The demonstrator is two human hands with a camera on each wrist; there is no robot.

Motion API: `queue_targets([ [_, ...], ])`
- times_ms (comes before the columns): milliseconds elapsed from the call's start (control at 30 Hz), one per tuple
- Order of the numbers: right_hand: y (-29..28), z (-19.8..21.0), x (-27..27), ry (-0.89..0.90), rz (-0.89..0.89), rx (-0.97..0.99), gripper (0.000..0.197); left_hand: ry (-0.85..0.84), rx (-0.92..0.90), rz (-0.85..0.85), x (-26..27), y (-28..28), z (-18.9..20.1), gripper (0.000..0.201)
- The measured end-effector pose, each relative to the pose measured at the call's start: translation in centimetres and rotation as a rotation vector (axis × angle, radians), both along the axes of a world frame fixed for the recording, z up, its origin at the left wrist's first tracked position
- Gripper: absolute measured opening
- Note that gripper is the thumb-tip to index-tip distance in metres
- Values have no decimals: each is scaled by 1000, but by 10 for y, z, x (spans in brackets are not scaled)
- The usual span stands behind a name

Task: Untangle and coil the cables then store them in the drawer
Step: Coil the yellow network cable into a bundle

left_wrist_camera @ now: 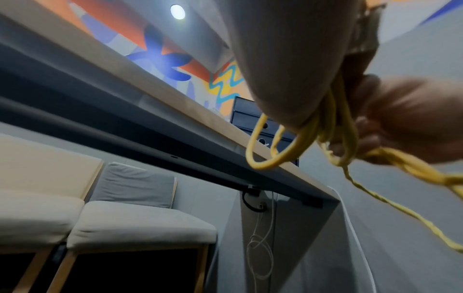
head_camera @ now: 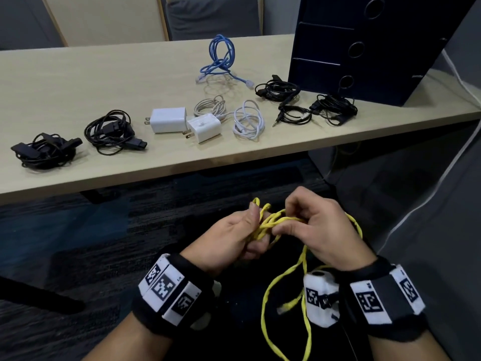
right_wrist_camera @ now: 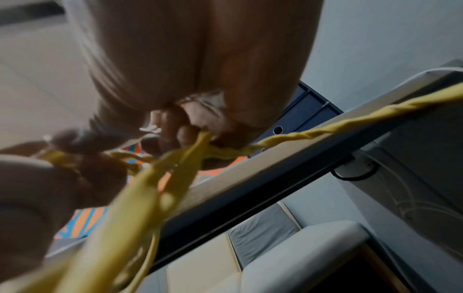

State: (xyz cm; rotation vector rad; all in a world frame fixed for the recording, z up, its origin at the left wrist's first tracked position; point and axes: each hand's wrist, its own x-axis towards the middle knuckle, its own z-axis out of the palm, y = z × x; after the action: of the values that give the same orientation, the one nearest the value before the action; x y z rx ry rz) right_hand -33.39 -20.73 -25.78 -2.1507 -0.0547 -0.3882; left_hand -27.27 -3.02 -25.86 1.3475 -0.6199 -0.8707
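Observation:
A tangled yellow cable (head_camera: 270, 224) hangs between both hands, below the table's front edge. My left hand (head_camera: 240, 234) grips a bunch of its loops (left_wrist_camera: 325, 126). My right hand (head_camera: 307, 225) pinches the strands of the yellow cable (right_wrist_camera: 208, 142) just right of the knot. Long yellow loops drop toward my lap, one plug end (head_camera: 282, 308) dangling. On the table (head_camera: 78, 82) lie a blue cable (head_camera: 221, 58), white cables (head_camera: 247, 119) and several black cable bundles (head_camera: 109, 131). A dark drawer unit (head_camera: 364, 43) stands at the table's right end, its drawers closed.
Two white chargers (head_camera: 169, 119) sit mid-table beside the white cables. Cushioned chairs (head_camera: 109, 19) stand behind the table. Dark carpet (head_camera: 78, 243) lies under my arms. A grey partition (head_camera: 442, 204) rises on the right.

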Motion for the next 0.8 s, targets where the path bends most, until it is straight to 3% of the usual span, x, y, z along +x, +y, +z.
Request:
queue_targets([
  [100,-4,-12,2,41,33,67,44,71,-28,-61,4,6,-4,40],
  [200,-7,-17,5,26,-4,-29,49,115,-12,-133,8,10,-11,32],
  [300,-13,-25,9,-1,29,-63,50,232,-117,-128,13,13,-12,30],
  [433,-27,-48,5,257,75,-209,65,409,-332,2,24,20,-3,33],
  [533,-33,-68,4,365,52,-173,49,421,-329,183,30,20,7,26],
  [633,-40,-80,5,385,-65,-160,36,432,-385,349,35,26,14,24],
  [800,-72,-99,-2,357,-526,-11,41,364,-357,438,40,34,7,25],
])
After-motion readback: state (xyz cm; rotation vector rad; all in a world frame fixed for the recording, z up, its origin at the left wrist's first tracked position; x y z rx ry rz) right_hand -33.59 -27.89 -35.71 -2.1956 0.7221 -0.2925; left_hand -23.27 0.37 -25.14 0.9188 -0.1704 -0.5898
